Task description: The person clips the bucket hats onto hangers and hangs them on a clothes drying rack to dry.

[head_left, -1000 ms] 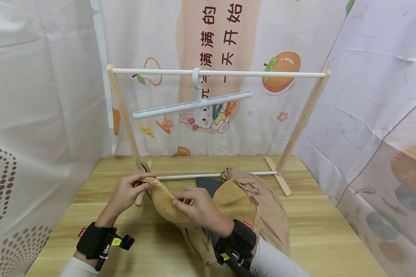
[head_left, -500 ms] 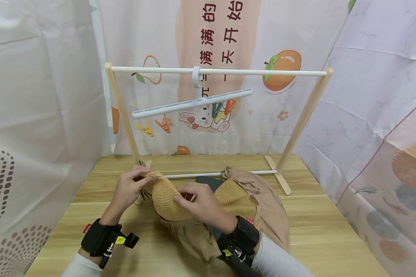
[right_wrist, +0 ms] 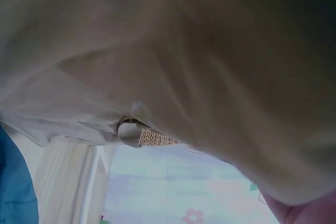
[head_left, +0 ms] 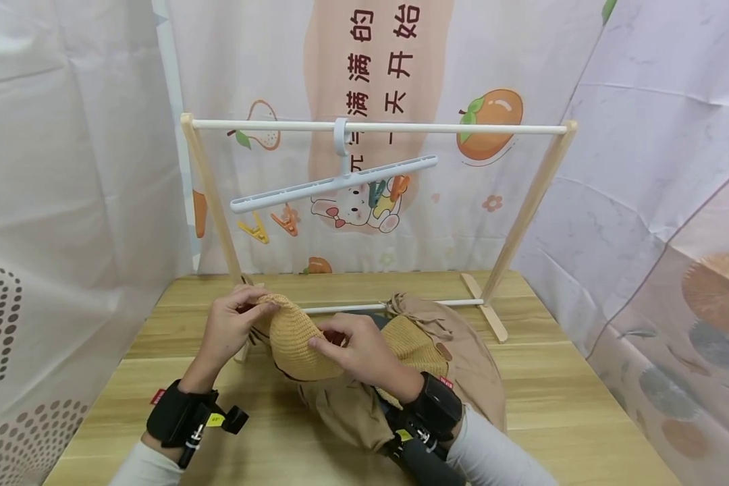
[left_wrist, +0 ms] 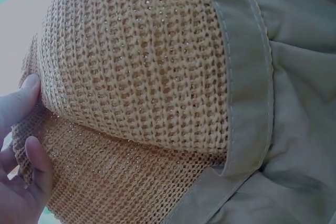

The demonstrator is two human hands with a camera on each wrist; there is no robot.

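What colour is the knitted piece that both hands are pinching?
The knitted piece is mustard yellow with a ribbed open weave, clearest in the left wrist view.

My head camera looks forward and down over the wooden table (head_left: 583,405) toward the drying rack (head_left: 376,127). Both wrist cameras sit very close to the knitted hat (left_wrist: 136,66), which all views share.

I note the hat (head_left: 298,337) is a coarse open knit, yellow-tan, rough and matt, edged with smooth khaki woven cloth trim (left_wrist: 241,77). The table (head_left: 559,398) is pale wood with visible grain and a light sheen. The rack (head_left: 525,209) has bare wooden legs and smooth white rails. The hanger (head_left: 334,183) looks matt white plastic. The backdrop (head_left: 656,148) is creased printed cloth.
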